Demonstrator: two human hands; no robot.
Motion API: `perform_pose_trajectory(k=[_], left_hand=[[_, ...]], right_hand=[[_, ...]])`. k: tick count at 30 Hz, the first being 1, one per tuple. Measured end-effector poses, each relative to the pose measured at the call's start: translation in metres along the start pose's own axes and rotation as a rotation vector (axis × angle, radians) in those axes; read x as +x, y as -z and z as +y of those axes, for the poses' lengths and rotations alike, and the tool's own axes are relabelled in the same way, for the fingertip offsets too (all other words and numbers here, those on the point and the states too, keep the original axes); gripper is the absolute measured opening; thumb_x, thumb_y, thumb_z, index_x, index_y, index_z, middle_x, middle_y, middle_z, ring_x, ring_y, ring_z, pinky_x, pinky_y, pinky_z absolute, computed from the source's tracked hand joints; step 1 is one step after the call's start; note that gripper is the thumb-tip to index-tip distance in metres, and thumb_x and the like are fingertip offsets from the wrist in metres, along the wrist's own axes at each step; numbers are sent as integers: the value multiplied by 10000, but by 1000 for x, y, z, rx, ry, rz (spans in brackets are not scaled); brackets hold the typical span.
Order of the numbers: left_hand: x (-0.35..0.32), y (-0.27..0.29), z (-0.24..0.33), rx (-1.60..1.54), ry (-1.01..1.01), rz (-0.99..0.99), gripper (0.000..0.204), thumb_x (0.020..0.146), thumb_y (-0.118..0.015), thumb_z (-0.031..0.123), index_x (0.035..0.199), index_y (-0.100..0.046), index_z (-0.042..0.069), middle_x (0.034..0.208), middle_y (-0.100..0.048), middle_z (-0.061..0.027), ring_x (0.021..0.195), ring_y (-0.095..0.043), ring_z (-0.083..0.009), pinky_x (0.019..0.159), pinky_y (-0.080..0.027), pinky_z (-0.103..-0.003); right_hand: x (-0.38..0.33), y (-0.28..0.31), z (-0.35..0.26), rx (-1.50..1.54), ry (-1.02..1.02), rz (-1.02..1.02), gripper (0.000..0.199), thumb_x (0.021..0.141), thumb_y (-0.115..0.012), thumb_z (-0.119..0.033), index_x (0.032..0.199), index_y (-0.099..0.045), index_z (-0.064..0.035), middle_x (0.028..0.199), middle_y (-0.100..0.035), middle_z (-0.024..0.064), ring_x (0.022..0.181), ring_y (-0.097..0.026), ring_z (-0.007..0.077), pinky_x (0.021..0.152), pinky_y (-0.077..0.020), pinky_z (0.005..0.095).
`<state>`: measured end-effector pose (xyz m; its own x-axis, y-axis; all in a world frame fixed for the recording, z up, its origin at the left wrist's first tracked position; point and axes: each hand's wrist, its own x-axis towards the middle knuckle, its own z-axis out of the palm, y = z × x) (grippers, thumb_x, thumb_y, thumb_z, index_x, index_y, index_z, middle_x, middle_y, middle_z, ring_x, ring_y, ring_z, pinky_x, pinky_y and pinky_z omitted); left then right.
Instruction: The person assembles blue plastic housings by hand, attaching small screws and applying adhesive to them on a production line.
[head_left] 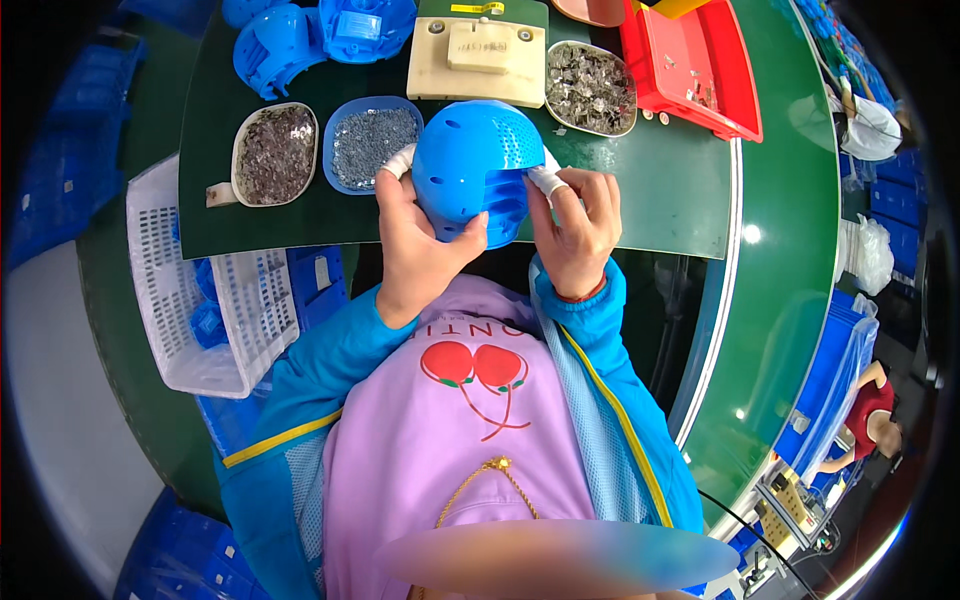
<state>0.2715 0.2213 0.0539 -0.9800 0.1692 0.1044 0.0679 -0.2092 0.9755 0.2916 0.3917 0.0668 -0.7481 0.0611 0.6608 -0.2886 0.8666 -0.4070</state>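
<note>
A rounded blue plastic shell (455, 160), with small perforations on its upper right and a ribbed recess at its lower right, is held up at the near edge of the table. My left hand (420, 240) grips it from the left, thumb across its lower front and a white-wrapped finger behind its side. At the shell's right edge, by the recess, my right hand (578, 222) has thumb and index finger pinched together. That index finger also wears a white wrap. Whatever lies between those fingertips, if anything, is too small to tell.
Past the shell stand a cream fixture block (430, 75), a blue tray (345, 178) of small metal parts, and two cream trays (240, 180) (615, 125) of metal pieces. More blue shells (270, 50) lie far left, a red bin (740, 90) far right. A white crate (165, 300) stands left.
</note>
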Motion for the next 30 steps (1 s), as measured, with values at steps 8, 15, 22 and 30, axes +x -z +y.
perform_pose_trajectory(k=[8,15,22,30], left_hand=[[6,-2,4,-83,111,32,807,717,-733,-81,1357,-245,-11,1272,-475,-219,1178,-551,-265,981,-511,-389],[6,6,5,-282,304,88,773,738,-804,20,1363,-349,24,1245,-506,-121,1127,-549,-204,964,-501,-351],[39,111,43,-228,4,309,712,758,-757,37,1372,-403,-26,1329,-503,-158,1226,-516,-254,1070,-430,-408],[150,345,21,-169,-21,662,386,810,-737,73,1147,-589,-43,1124,-631,-141,988,-632,-237,875,-517,-372]], right_hand=[[-8,4,-8,-66,46,-25,282,760,-791,-224,988,-728,-68,983,-622,90,924,-568,292,857,-439,437],[-9,4,-18,147,-55,44,619,925,-595,-477,1320,-585,0,1416,-423,260,1303,-423,422,1087,-338,506],[-47,-27,-12,511,32,4,538,983,-502,-327,1350,-483,67,1237,-561,255,1105,-579,371,981,-451,450],[-61,-56,-16,586,-65,-211,375,999,-496,-155,1309,-530,54,1157,-611,222,913,-649,296,847,-507,396]])
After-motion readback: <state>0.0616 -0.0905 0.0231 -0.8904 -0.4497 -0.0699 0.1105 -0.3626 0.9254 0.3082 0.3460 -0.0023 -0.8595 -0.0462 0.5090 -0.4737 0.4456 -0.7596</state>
